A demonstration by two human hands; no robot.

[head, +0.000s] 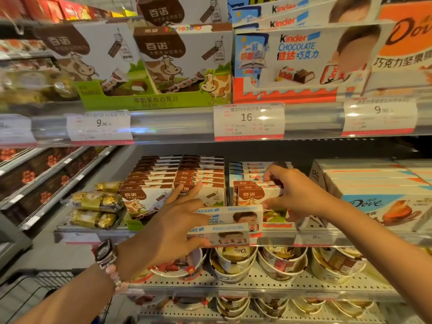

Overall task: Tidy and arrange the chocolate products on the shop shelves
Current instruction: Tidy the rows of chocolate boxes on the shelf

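My left hand [170,228] holds two flat Kinder chocolate boxes [233,223], stacked one over the other, in front of the middle shelf edge. My right hand [292,192] grips brown-and-white cow-print chocolate boxes [254,195] that stand at the front of the Kinder row [247,170] on the middle shelf. To the left, two rows of the same cow-print boxes [177,178] fill a green display tray [132,224].
Gold-wrapped chocolate packs [98,202] lie at the left of the middle shelf, Dove boxes [374,188] at its right. Large cow-print [184,59] and Kinder display boxes [299,57] stand on the upper shelf. Dove tubs [236,260] line the shelf below.
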